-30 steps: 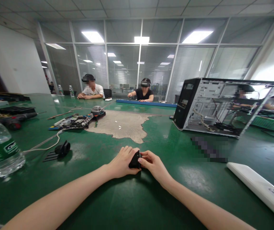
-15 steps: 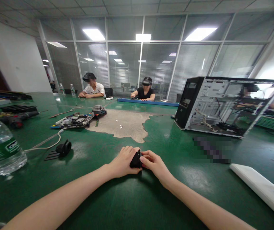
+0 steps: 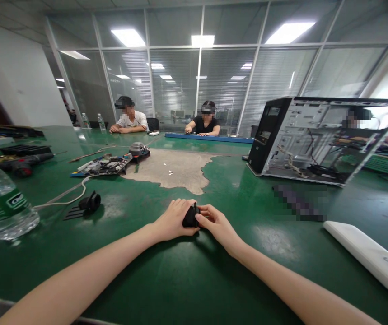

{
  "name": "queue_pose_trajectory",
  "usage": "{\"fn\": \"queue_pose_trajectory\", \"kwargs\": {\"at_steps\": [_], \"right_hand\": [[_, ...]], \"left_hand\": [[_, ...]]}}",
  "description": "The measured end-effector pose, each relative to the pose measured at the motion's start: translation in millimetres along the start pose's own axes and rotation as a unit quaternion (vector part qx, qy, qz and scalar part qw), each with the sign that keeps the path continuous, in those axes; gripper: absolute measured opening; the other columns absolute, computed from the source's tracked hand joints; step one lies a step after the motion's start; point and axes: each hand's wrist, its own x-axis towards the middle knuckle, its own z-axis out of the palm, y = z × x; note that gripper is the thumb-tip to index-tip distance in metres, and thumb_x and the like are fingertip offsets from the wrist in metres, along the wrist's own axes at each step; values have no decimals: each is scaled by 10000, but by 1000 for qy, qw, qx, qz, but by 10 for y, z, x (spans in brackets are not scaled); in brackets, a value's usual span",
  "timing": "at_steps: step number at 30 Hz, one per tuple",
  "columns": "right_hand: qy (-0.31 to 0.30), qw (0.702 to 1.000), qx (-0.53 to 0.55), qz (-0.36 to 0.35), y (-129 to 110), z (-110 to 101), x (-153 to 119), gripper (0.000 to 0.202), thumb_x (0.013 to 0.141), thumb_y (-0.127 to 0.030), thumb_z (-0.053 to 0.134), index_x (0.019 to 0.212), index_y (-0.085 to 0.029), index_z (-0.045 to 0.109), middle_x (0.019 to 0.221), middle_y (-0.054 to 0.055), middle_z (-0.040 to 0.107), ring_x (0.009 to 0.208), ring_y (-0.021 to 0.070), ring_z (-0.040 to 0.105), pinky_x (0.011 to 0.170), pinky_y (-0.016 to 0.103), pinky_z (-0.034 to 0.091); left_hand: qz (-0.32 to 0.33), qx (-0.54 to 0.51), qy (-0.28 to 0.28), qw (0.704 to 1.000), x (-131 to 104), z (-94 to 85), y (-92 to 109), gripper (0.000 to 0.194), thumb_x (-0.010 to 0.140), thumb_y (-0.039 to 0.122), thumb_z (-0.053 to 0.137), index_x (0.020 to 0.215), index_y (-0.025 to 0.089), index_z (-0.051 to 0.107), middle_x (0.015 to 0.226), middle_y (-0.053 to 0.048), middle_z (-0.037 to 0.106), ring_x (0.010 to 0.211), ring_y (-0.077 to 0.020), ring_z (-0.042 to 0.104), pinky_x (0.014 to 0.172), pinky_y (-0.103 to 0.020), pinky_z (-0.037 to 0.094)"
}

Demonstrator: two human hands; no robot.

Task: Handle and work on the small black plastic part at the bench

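A small black plastic part (image 3: 189, 217), its exact kind unclear, is held between both hands near the middle of the green table (image 3: 194, 280). My left hand (image 3: 172, 220) wraps over it from the left, fingers on the far side and thumb at the near side. On its right face, my right hand (image 3: 216, 221) grips with thumb and bent fingers. Much of the part is hidden by the fingers. To the left lies another black plastic piece (image 3: 88, 204), with a round collar and long prongs.
An open computer case (image 3: 271, 135) stands at the right, with a white slab-shaped object (image 3: 366, 257) nearer me. A circuit board (image 3: 104, 166), a power drill (image 3: 27, 162) and a water bottle (image 3: 4, 207) are at the left. Two people (image 3: 131, 119) sit across the table.
The whole view has tilted slightly downward, so the background sits higher in the picture. Both hands keep their hold on the black part, with little visible change in grip.
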Motion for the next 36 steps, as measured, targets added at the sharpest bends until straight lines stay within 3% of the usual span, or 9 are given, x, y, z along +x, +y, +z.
{"fn": "queue_pose_trajectory", "kwargs": {"at_steps": [13, 17, 25, 31, 36], "right_hand": [[-50, 997, 60, -1, -50, -38, -7, 330, 654, -364, 672, 892, -206, 508, 859, 7, 607, 807, 154, 584, 766, 320, 442], [-38, 997, 65, 0, -34, -13, -11, 260, 734, -404, 583, 884, -203, 512, 813, 5, 602, 764, 140, 574, 735, 317, 458], [-15, 998, 41, 37, -6, -19, 37, 328, 705, -429, 594, 917, -183, 547, 888, 32, 588, 795, 152, 559, 755, 327, 450], [-46, 997, 54, 0, -57, -48, 6, 319, 649, -371, 672, 872, -208, 512, 884, 11, 590, 856, 160, 559, 782, 321, 433], [-19, 999, 46, -5, -34, -15, -7, 249, 718, -378, 607, 878, -208, 519, 845, 8, 593, 796, 150, 562, 738, 305, 443]], "left_hand": [[9, 4, 7, 1000, -12, 20, -22, 595, 671, 423, 609, 1146, 184, 343, 1018, -71, 511, 892, -243, 458, 777, -365, 356], [13, 0, 8, 1000, -8, 12, -17, 597, 678, 422, 604, 1155, 181, 340, 1001, -70, 517, 890, -240, 459, 785, -365, 352], [4, -15, 5, 1000, -4, 28, -38, 644, 675, 430, 608, 1198, 194, 316, 1066, -80, 509, 926, -250, 449, 805, -376, 345], [-2, -20, 3, 1000, -10, 24, -37, 613, 663, 440, 614, 1165, 201, 356, 1034, -75, 511, 903, -248, 456, 782, -372, 349], [9, -7, 6, 1000, -17, 7, -25, 600, 672, 445, 607, 1155, 191, 358, 1029, -77, 511, 901, -249, 455, 777, -372, 352]]}}
